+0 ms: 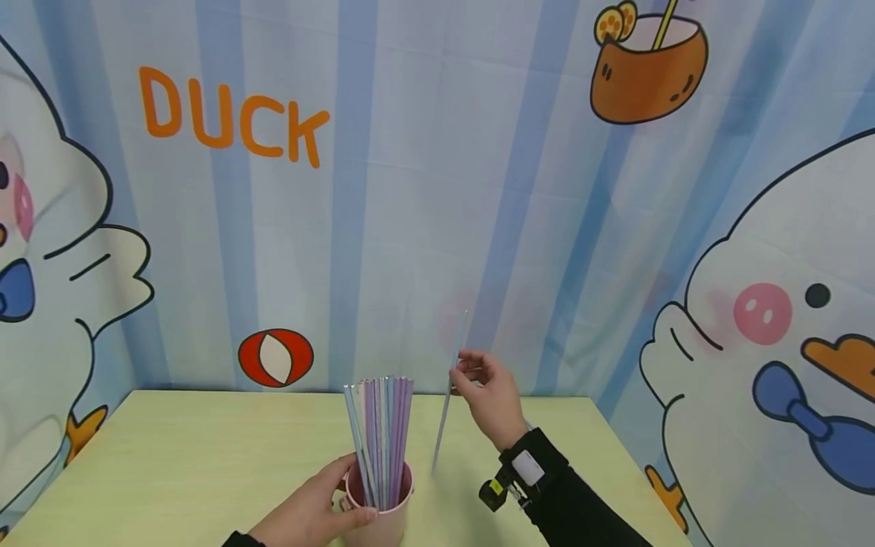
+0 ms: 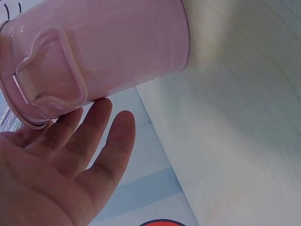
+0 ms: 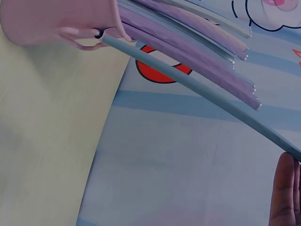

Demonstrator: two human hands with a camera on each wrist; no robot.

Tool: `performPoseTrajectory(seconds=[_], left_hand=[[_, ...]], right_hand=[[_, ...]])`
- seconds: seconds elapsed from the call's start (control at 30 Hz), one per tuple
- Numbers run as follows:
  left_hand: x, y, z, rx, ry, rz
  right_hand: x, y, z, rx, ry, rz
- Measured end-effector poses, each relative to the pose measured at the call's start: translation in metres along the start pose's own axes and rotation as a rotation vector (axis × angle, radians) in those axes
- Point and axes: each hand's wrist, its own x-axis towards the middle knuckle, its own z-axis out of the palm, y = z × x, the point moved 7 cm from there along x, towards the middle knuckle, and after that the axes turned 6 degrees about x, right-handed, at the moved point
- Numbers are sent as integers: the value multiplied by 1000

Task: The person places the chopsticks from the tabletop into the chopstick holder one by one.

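Yellow-green table (image 1: pixel 171 456) carries your pink cup (image 1: pixel 383 513) at its near edge, packed with upright straws (image 1: pixel 383 441) in purple and pale blue. Your left hand (image 1: pixel 311 513) cradles the cup's side, fingers loosely wrapped. Your right hand (image 1: pixel 488 399) pinches a single pale blue straw (image 1: pixel 447 395), held near-upright just right of the cup, lower tip at the tabletop.

Pink cup (image 1: pixel 386 509), upright on the counter, holds a bundle of purple and pale-blue straws (image 1: pixel 383 433). One pale-blue straw (image 1: pixel 447 395), near-upright, pinched between right-hand fingers (image 1: pixel 468 380), just beside the cup.
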Motion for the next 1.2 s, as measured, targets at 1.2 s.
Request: performPoseTrajectory(seconds=[1.2], left_hand=[[-1, 2, 1, -47, -27, 47]], right_hand=[[-14, 64, 50, -73, -178, 19]])
